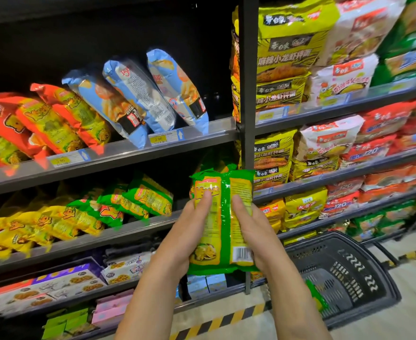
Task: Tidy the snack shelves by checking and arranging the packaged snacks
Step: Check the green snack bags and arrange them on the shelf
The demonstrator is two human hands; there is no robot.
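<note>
A green and yellow snack pack (223, 224) is held upright in front of the shelves, its back with a barcode turned to me. My left hand (188, 231) grips its left edge and my right hand (251, 231) grips its right edge, fingers over the front. Behind it, on the middle shelf (138, 227), lie more green packs (138, 200) and yellow packs (42, 227), all leaning left. The shelf above carries red packs (42, 121) and blue packs (138, 96), also leaning.
A dark shopping basket (342, 273) stands on the floor at lower right with a green pack (316, 296) inside. Right-hand shelves (349, 109) hold stacked noodle multipacks. Biscuit boxes (74, 280) fill the lower left shelf. Yellow-black hazard tape (226, 320) runs along the floor.
</note>
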